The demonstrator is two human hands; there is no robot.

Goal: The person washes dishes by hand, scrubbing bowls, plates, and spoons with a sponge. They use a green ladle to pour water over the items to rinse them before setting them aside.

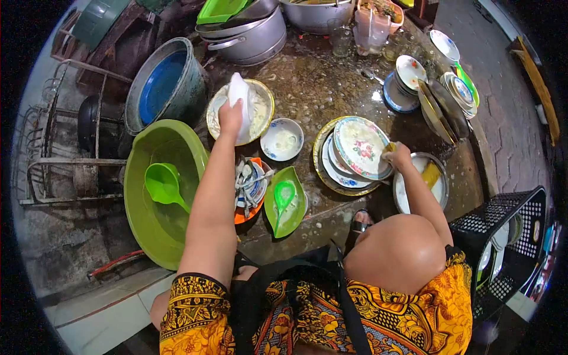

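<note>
Head view is looking down on a wet, soapy stone-like floor crowded with dishes, where a person is squatting in a patterned orange-and-black garment. Their left hand is closing its fingers around a white plastic bottle, tipping it over a gold-rimmed plate filmed with suds, seemingly so the liquid is landing on the plate. Their right hand is curling around a yellow sponge, pressing it against the rim of a floral plate, which is lying tilted on top of a stack of other plates, probably for easy reach. Just beside that hand a shallow metal bowl is holding milky water. Between the hands a small white bowl is sitting upright, and nearer the body a leaf-shaped green dish and an orange dish of cutlery are lying. A big green basin with a matching scoop is standing on the left; a black crate is holding dishes upright on the right.
</note>
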